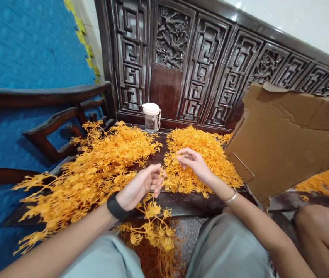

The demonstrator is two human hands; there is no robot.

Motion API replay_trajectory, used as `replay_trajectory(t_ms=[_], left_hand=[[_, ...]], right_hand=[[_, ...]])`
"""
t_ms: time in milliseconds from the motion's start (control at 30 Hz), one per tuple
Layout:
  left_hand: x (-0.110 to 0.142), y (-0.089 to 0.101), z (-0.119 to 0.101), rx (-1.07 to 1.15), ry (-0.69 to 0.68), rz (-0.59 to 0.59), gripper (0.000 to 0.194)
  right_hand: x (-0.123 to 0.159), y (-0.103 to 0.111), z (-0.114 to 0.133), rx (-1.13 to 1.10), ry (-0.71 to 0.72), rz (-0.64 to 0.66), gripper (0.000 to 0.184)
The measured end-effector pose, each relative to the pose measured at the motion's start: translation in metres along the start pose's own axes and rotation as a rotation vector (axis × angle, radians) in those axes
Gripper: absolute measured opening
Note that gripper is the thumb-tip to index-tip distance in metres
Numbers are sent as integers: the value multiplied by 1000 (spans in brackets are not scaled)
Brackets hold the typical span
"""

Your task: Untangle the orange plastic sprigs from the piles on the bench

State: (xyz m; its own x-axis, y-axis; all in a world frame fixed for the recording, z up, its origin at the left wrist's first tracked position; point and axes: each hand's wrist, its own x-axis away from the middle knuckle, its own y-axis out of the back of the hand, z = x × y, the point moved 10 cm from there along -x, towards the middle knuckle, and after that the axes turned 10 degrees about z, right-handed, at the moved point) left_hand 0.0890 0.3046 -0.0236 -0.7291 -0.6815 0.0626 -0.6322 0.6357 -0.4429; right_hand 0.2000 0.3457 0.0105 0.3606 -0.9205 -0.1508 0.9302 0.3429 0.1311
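My left hand, with a black band at its wrist, is closed around the stem of an orange plastic flower branch. The branch hangs below the palm over the bench edge, and a small sprig shows at the fingertips. To its right, my right hand hovers over a heap of loose orange plastic flower pieces. Its thumb and fingers are drawn together; whatever lies between them is too small to name. Left of my left hand lies a large pile of branched orange plastic flower stems.
A lidded clear cup stands at the back of the dark wooden bench, against its carved backrest. A cardboard sheet rises at the right, beside another person's knee. The wooden armrest bounds the left.
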Motion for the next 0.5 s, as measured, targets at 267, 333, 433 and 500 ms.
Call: replay_trajectory(t_ms=[267,333,433,500], left_hand=[[-9,4,-18,-429,-99,29,15],[-13,7,-13,-500,-82,25,17],[-19,8,-2,-537,-48,56,20],[-22,9,2,-569,-39,64,21]], right_hand=[[2,29,-18,-138,-69,-247,28],[3,30,-18,-154,-68,-266,32],[3,27,-11,-120,-20,-254,32],[4,22,-4,-75,20,-233,31]])
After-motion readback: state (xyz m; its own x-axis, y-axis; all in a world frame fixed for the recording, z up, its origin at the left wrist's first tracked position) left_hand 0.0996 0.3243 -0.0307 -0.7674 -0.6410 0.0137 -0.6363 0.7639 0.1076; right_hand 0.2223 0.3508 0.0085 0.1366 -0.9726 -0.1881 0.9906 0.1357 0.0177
